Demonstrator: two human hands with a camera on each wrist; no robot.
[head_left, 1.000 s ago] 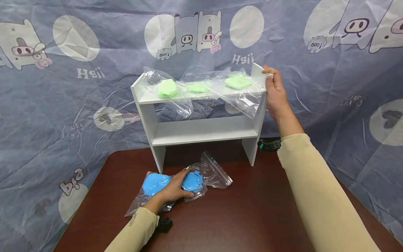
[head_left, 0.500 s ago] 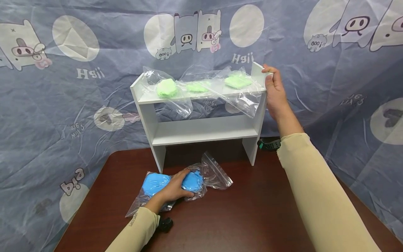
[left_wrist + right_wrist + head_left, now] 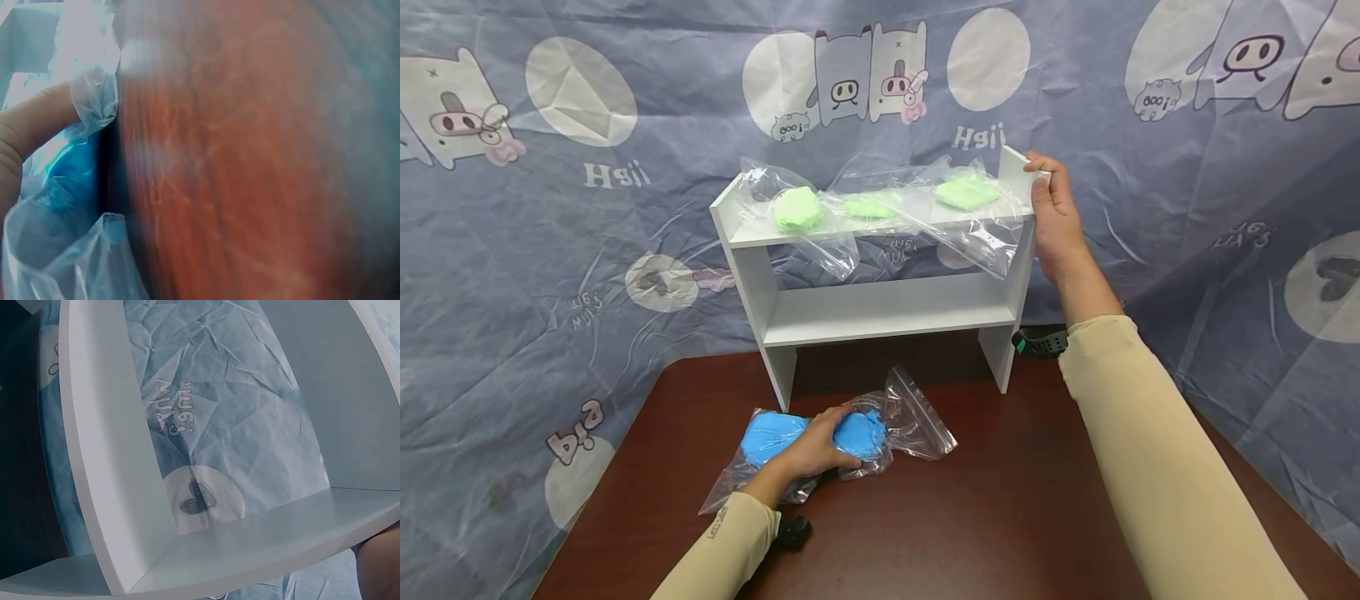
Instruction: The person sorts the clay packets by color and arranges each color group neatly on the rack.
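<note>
My left hand (image 3: 817, 446) is curled over a clear zip bag with a blue lump (image 3: 859, 435) on the table, thumb at its near side. Just left of that hand lies another bagged blue lump (image 3: 769, 437), partly under the wrist. In the left wrist view, a finger (image 3: 47, 112) touches crinkled plastic beside blue material. With fingers over its top edge, my right hand (image 3: 1057, 221) grips the right side panel of a white two-tier shelf (image 3: 887, 312). On the upper tier rest bagged pale-green lumps: a left one (image 3: 797, 209), a middle one (image 3: 871, 205) and a right one (image 3: 967, 192).
The shelf stands at the back of a dark red-brown table (image 3: 940, 517). Behind it hangs a grey-blue cloth (image 3: 647, 125) with cartoon prints. The blue lump's bag ends in a flat zip strip (image 3: 925, 412) pointing right. Plastic hangs over the upper tier's front edge.
Both hands keep their places and holds. The loose zip end of the blue lump's bag has shifted very slightly toward the front right.
</note>
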